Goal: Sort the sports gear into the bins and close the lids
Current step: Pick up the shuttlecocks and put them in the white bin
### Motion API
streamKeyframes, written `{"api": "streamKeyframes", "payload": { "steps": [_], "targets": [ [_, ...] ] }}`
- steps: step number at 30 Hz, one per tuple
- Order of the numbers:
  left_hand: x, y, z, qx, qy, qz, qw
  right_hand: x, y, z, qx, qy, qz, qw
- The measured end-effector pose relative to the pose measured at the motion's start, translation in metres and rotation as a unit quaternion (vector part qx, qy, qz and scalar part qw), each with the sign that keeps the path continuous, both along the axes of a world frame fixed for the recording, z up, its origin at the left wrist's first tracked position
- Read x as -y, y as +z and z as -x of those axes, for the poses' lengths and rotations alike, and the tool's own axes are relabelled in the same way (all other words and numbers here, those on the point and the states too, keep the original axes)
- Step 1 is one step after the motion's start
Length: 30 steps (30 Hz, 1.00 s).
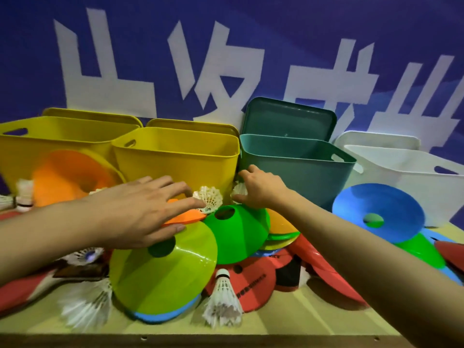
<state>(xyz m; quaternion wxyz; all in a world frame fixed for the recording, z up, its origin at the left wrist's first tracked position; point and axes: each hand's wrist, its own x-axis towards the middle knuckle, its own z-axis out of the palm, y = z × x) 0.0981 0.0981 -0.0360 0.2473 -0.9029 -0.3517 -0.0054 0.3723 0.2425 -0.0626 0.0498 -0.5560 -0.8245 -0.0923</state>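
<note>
Head view takes in, largest first, a blue wall banner point(276, 33) with big white characters, filling the whole background; below it a pale wooden table point(313, 320) with a plain front edge, its surface crowded with gear; along the back of the table, against the banner, stand four open bins in a row: a yellow bin point(50, 139) at far left, a second yellow bin point(180, 156) beside it, a teal bin point(296, 169) and a white bin point(411, 177) at far right; behind each bin a matching lid leans upright, the teal lid point(288, 119) showing most.

In front of the bins lie disc cones: an orange cone point(67, 177) tilted against the left yellow bin, a lime cone point(163, 267) near the front, a green cone point(238, 232) in the middle, a blue cone point(381, 212) tipped up at right; red paddles point(253, 280) lie flat beneath them; feathered shuttlecocks are scattered about, one point(223, 300) at the front edge.

The left hand point(140, 209) reaches with fingers spread and nearly straight, fingertips touching a shuttlecock point(209, 198) at the foot of the second yellow bin, gripping nothing; the right hand point(258, 189) curls its thumb and fingers round another shuttlecock point(238, 189) just beside the teal bin.
</note>
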Motion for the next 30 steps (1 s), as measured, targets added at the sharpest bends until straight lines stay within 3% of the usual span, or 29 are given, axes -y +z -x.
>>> {"api": "streamKeyframes", "payload": {
  "steps": [9, 16, 22, 30],
  "targets": [
    [0.002, -0.005, 0.015, 0.016, 0.014, 0.015, 1.000, -0.024, -0.004, 0.018, 0.040, -0.018, 0.071, 0.997],
    [0.000, -0.008, 0.014, 0.009, 0.018, 0.017, 1.000, -0.021, -0.007, 0.015, 0.011, -0.008, 0.068, 0.998],
    [-0.003, -0.005, 0.006, -0.002, 0.021, 0.018, 1.000, 0.006, 0.012, -0.007, -0.008, 0.015, 0.009, 1.000],
    [-0.016, 0.002, -0.036, -0.019, -0.002, 0.026, 0.999, 0.059, 0.047, -0.083, -0.110, 0.012, -0.084, 0.990]
  ]
}}
